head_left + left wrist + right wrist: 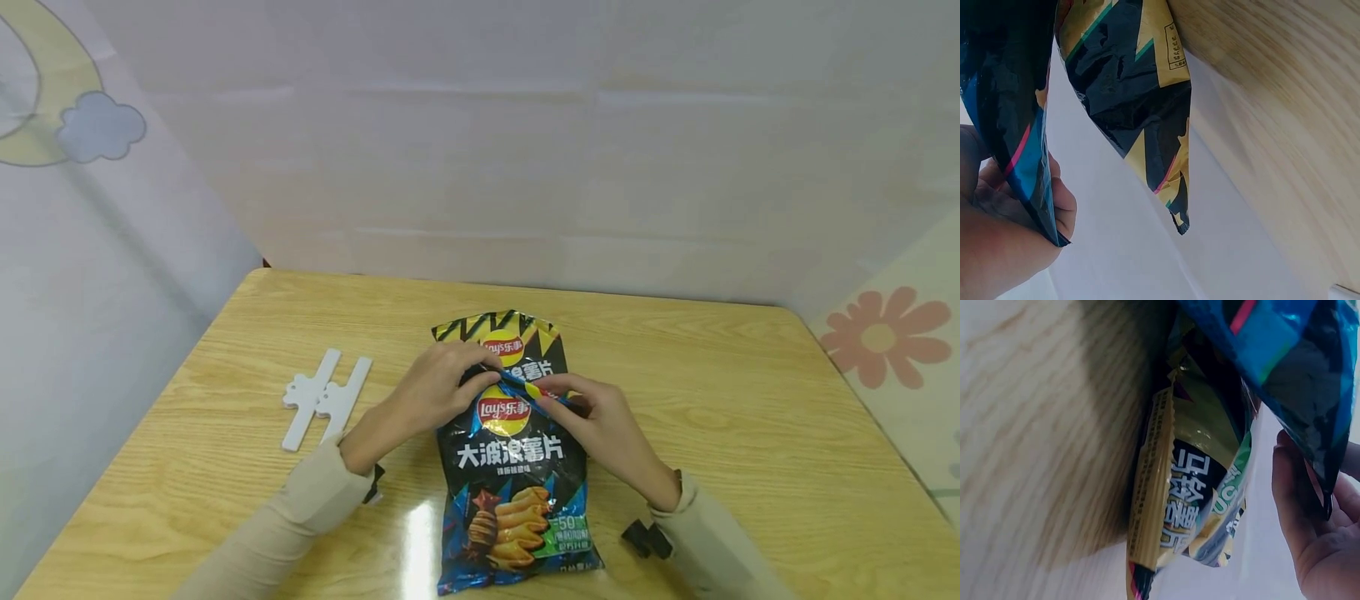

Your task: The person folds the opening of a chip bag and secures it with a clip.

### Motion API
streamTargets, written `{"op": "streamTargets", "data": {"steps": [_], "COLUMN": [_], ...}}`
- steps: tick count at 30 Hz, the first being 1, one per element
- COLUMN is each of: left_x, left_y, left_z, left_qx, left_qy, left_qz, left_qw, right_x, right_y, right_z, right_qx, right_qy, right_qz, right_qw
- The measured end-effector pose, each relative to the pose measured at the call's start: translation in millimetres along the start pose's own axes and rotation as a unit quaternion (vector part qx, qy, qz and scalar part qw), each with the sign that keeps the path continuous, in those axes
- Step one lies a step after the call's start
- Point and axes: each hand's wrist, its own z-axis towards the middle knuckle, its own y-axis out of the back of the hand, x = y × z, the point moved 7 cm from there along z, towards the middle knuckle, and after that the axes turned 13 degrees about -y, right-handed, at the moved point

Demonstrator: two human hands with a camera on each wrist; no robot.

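A blue-and-black Lay's chip bag stands out in the middle of the head view, its top edge raised and folded. My left hand pinches the left part of that edge, and my right hand pinches the right part. Behind it is a second chip bag, black with yellow stripes, mostly hidden by the first. In the left wrist view, a corner of the blue bag lies between thumb and fingers, apart from the yellow bag. The right wrist view shows the other corner gripped similarly.
Two flat white strips with scalloped, cloud-like ends lie on the wooden table, left of the left hand. Black devices sit at the wrists. A pale cloth hangs behind the table's far edge.
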Motion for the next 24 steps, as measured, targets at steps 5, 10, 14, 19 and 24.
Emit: {"op": "streamTargets", "data": {"steps": [5,10,14,19,24], "left_x": [0.2,-0.2,0.2,1.3,3.2], "left_y": [0.7,0.7,0.6,1.9,2.3], "left_z": [-0.1,-0.1,-0.8,-1.3,-1.5], "left_qx": [0.0,0.001,0.002,-0.002,-0.004], "left_qy": [-0.009,-0.009,0.0,0.011,0.021], "left_qz": [-0.003,-0.005,0.001,0.017,0.023], "left_qw": [1.0,0.9999,1.0,0.9998,0.9995], "right_x": [6.1,12.0,13.5,14.1,13.5], "right_y": [-2.7,-6.2,-8.5,-11.7,-13.6], "right_z": [4.6,7.6,8.4,8.4,8.2], "right_qx": [-0.02,-0.025,-0.021,-0.021,-0.03], "right_qy": [0.021,0.035,0.03,0.02,0.007], "right_qz": [-0.021,-0.023,-0.021,-0.018,-0.023], "right_qw": [0.999,0.999,0.999,0.999,0.999]}}
